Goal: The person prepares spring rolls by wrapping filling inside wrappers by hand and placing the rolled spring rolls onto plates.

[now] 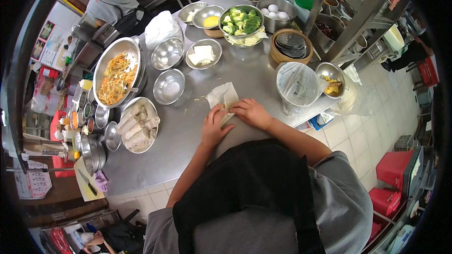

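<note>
A thin pale spring roll wrapper [222,94] lies on the steel table in front of me, partly folded near its lower end. My left hand [215,128] grips its left side with bent fingers, the thumb stretched out to the right. From the right, my right hand [253,113] presses curled fingers onto the same folded part. Any filling inside is mostly covered by the fingers. To the left, rolled spring rolls [139,124] are stacked on a white oval plate [153,106]. Beyond them, a large metal bowl [100,66] holds shredded vegetable filling [117,77].
Metal bowls hold broccoli [242,20], eggs [274,11] and white blocks [202,54]. A bamboo steamer [308,56] and a plastic-covered container [297,84] stand to the right. A knife [88,183] rests on a cutting board at left. Another person [113,0] works at the back.
</note>
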Demonstrator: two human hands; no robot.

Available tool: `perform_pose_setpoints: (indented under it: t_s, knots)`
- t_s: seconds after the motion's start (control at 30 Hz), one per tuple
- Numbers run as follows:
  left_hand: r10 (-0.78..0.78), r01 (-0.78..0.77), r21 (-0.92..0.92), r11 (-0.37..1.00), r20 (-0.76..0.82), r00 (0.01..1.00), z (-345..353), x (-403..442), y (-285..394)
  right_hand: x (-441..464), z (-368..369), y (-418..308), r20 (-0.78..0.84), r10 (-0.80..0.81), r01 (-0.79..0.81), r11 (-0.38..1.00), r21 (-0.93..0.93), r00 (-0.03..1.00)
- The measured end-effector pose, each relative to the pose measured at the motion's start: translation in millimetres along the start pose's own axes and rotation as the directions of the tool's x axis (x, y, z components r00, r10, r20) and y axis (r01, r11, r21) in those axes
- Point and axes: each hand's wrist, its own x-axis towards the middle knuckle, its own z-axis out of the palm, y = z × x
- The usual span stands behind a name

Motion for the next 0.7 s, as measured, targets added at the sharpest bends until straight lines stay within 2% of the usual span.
perform_pose_setpoints:
  t_s: [0.07, 0.17, 0.37, 0.47, 0.57, 0.7]
  knots:
    - [-0.045, 0.046, -0.107, 0.993, 0.005, 0.999, 0, -1, -5, 2, -3, 1, 0.013, 0.009, -0.010, 0.999, 0.042, 1.000]
    - [-0.016, 0.023, -0.195, 0.981, 0.034, 0.999, -2, -1, -17, 4, -7, 2, 0.045, 0.025, -0.028, 0.997, 0.069, 0.999]
    - [0.086, -0.072, -0.111, 0.991, 0.123, 0.989, -4, -4, -37, 7, -10, 3, 0.081, 0.032, -0.038, 0.996, 0.075, 0.996]
    - [0.118, -0.110, -0.116, 0.987, 0.063, 0.991, 2, -4, -43, 7, -8, 3, 0.042, 0.073, -0.077, 0.991, 0.113, 0.996]
    - [0.019, -0.002, -0.182, 0.983, 0.093, 0.996, -3, 0, -36, 9, -11, 3, 0.107, 0.134, -0.151, 0.973, 0.175, 0.985]
    - [-0.042, 0.048, -0.231, 0.972, 0.031, 0.999, 4, 5, -38, 11, -8, 8, 0.075, 0.107, -0.118, 0.980, 0.163, 0.991]
